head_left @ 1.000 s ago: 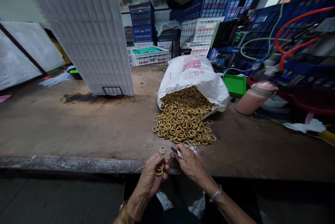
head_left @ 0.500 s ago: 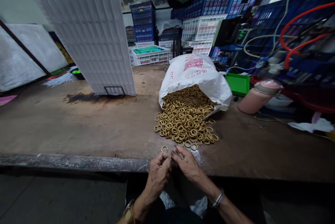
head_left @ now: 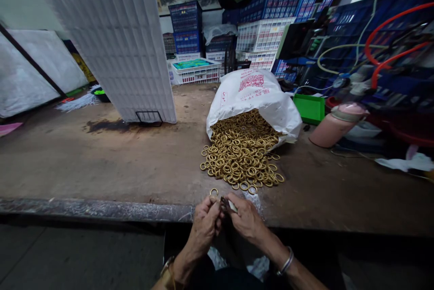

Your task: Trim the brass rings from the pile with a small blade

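Observation:
A white sack (head_left: 254,95) lies on its side on the brown workbench (head_left: 101,163), and a heap of brass rings (head_left: 242,156) spills out of it toward me. At the bench's near edge my left hand (head_left: 205,224) is curled shut; it held brass rings a moment ago, and they are hidden now. My right hand (head_left: 246,220) pinches a small dark tool with a pale handle (head_left: 228,204), whose tip meets my left fingers. One loose ring (head_left: 214,192) lies just beyond my hands.
A tall white ribbed panel (head_left: 118,50) stands at the back left. A green tray (head_left: 308,108) and a pink flask (head_left: 335,125) lie right of the sack. Blue and white crates (head_left: 261,32) are stacked behind. Red hoses (head_left: 386,41) hang at the right.
My two hands have come together: the left hand rose from below the bench edge to meet the tool in the right hand. The rings in my left palm are no longer visible.

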A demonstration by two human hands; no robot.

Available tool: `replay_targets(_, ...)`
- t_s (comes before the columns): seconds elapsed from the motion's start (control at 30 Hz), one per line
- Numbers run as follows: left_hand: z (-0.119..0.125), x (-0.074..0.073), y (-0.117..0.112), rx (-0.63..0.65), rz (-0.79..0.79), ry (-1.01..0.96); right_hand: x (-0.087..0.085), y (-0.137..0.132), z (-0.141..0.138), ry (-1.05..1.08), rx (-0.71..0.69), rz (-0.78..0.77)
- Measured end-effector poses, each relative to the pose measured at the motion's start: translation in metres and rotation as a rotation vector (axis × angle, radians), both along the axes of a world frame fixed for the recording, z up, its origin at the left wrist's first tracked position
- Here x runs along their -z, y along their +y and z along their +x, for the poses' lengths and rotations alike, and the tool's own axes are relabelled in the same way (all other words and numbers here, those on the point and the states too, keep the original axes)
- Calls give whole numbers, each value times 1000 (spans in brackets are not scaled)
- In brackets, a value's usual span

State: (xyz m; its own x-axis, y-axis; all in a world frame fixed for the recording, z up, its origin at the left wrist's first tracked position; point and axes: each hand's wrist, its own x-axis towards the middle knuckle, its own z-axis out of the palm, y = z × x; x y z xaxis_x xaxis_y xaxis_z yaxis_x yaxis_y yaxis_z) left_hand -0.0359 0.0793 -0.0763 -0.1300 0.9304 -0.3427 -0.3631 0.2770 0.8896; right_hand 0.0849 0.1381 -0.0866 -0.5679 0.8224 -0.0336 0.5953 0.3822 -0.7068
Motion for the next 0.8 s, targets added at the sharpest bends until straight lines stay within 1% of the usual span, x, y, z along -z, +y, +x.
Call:
replay_targets(0.1,1,0,1,-18,4,78,-3,-5,-2,-113,-45,63)
replay_targets(0.2,1,0,-2,-30,48,121,-2,-2,0,-203,-81,124)
replay_targets(0.3,0,-3,-12,2,65,99,4,7,4,-310,-45,187)
replay_targets(0.4,-3,-7,-20,11,74,-57,8,14,2,-415,59,222)
replay_targets(0.47,-7,-6,-22,-37,55,-208,7,15,-5,-407,89,234)
replay_targets(0.53,-12,-4,-22,-101,20,-318,5,13,-15,-351,98,242)
replay_targets(0.67,-24,1,-22,-184,6,-379,1,13,-34,-306,103,279)
replay_targets(0.73,-30,1,-22,-200,7,-417,0,15,-39,-330,94,289)
replay_targets(0.8,-34,3,-22,-188,-11,-485,2,17,-41,-350,89,282)
